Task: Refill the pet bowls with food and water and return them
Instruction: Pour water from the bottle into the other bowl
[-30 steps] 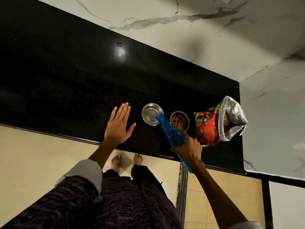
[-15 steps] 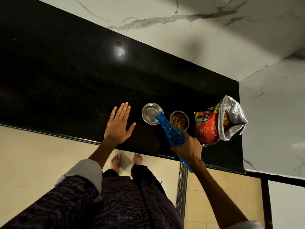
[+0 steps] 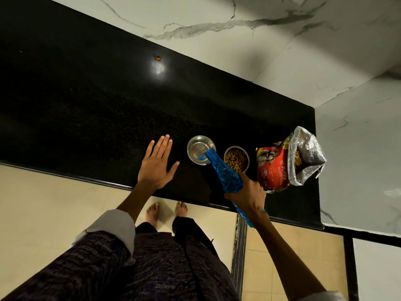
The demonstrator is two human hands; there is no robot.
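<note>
On the black counter (image 3: pixel 91 101), near its front edge, stand two steel bowls side by side. The right hand (image 3: pixel 247 195) grips a blue bottle (image 3: pixel 223 172) round its body and holds it tilted, neck down, with the mouth over the near rim of the left bowl (image 3: pixel 198 148); that bowl seems to hold clear water, though the shine makes its level hard to read. Just right of it, the other bowl (image 3: pixel 236 159) is full of brown kibble. Farther right, an opened food bag (image 3: pixel 273 168) stands with its silver top folded back. The left hand (image 3: pixel 157 166) lies flat on the counter, fingers straight, thumb spread, just left of the water bowl and apart from it.
</note>
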